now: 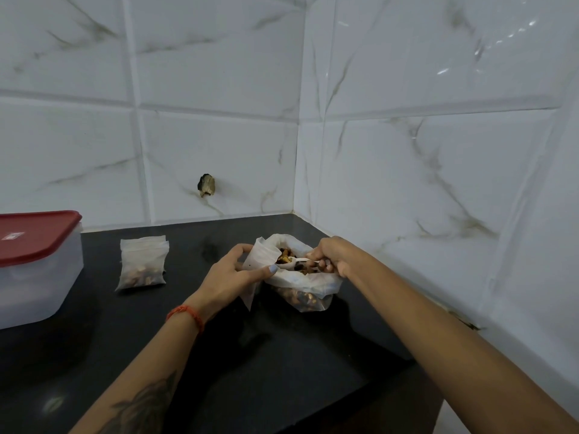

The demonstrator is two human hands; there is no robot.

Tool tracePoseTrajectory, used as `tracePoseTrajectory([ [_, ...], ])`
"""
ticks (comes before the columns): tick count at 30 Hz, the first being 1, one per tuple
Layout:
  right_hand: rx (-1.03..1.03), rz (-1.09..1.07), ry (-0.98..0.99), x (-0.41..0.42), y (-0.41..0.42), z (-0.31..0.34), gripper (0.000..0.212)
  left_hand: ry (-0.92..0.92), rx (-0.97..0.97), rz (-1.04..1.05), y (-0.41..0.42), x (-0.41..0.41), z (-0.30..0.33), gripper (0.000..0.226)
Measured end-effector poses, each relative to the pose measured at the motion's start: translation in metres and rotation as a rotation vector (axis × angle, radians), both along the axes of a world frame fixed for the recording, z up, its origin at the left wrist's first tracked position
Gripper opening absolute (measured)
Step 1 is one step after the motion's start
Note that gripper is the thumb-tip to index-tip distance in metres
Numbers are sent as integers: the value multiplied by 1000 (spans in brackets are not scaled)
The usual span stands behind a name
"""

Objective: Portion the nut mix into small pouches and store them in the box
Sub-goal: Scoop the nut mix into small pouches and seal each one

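right hand is curled around the handle of a small white plastic spoon, fingers closed tight on it, the bowl carrying a few nuts and dipping toward the mouth of a small pouch. left hand pinches that small pouch, thumb on the near side, fingers wrapped behind, holding its mouth open; the thin translucent film hangs down below the hand in a limp point. whether any mix has landed inside it, i can't tell.

directly under and between both hands sits the big nut mix bag, clear crinkled plastic with its top rolled and folded open, brown and dark nuts showing at the mouth and bunched in the bottom corner against the counter.

out past the left hand, well apart, a filled pouch lies flat on the counter, square-ish, nuts settled in its lower half, top edge creased. further left again, at the picture's edge, the box: frosted plastic walls, rounded corners, a glossy red lid sitting on top, contents not readable through the walls.

everything rests on a dark polished countertop that throws back faint reflections. beyond the hands it ends at a corner of white veined marble tiles, with a chipped hole in the back wall. the counter's near edge drops off under the right forearm; a broad open stretch of counter lies in front of the box.
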State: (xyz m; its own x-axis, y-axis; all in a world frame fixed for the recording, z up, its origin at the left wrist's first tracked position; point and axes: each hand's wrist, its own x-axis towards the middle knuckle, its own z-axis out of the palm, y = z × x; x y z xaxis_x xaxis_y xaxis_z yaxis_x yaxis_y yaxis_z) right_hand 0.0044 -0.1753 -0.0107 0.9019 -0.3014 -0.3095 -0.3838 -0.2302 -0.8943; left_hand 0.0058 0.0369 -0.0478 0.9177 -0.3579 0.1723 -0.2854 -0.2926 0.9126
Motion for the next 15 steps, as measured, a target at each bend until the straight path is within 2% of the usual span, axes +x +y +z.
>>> tracePoseTrajectory([
  [9, 73, -71, -160, -15, -4, 13, 22, -2, -4, 4, 0, 1, 0, 55],
  [12, 78, -71, -274, -27, -3, 22, 20, -21, -8, 6, 0, -1, 0, 53],
  [15, 8, 33, -458, -44, 4, 29, 14, -44, -27, 19, 0, -1, 0, 54],
])
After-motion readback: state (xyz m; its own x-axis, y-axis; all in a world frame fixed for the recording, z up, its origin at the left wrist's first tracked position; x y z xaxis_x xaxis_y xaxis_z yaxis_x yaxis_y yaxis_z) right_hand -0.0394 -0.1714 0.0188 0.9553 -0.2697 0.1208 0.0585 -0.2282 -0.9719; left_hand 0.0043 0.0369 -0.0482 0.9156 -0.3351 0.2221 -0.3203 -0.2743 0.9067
